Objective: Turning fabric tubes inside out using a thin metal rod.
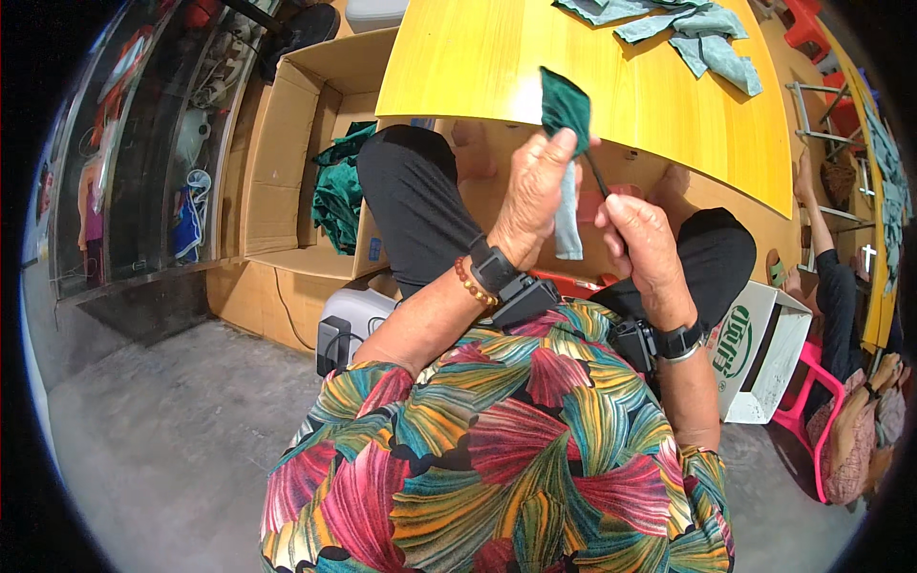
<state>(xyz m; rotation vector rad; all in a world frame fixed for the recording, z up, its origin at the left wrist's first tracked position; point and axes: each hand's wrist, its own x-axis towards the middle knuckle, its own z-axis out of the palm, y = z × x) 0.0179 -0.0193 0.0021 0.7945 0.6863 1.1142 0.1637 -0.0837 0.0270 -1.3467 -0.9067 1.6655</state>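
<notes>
My left hand (537, 191) is closed on a small dark green velvety cloth piece (565, 103), which sticks up above the thumb near the table's front edge. Below the same hand hangs a pale grey-green strip (569, 224); whether it joins the green piece is hidden by the fingers. My right hand (642, 239) pinches a thin dark rod (597, 172), whose far end reaches up to the cloth beside my left fingers. The rod's tip cannot be made out.
A yellow table (478, 57) stands ahead, with pale green cloth strips (702, 33) at its far right. An open cardboard box (277, 181) with dark green cloth (336, 196) sits left. On the right are a white carton (755, 353), a pink stool (812, 382) and another person (841, 315).
</notes>
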